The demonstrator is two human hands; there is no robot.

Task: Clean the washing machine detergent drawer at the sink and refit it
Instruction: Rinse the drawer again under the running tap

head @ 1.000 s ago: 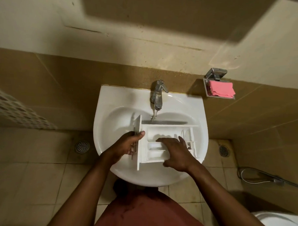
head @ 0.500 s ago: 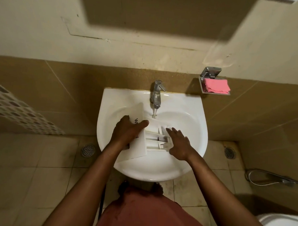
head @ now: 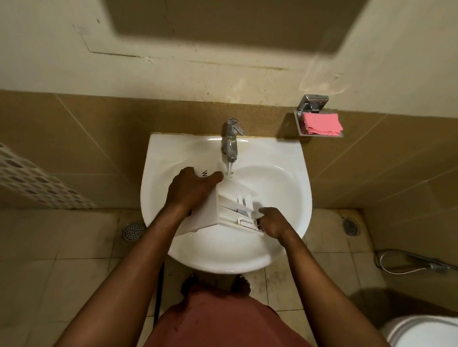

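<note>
A tan-tiled bathroom, with a white sink [head: 283, 160] on the wall and a pink cloth [head: 320, 123] in the dish to its right. The detergent drawer [head: 232, 202] lies tilted in the basin under the running tap [head: 230, 139]. The left hand [head: 190, 190] grips its front panel and the right hand [head: 274, 224] pinches its rear end. This looks like the rinsing step; next the 2 hands probably need to turn the compartments into the stream. On the panel only 1 black letter, seemingly a W, shows; the hand hides the rest.
</note>
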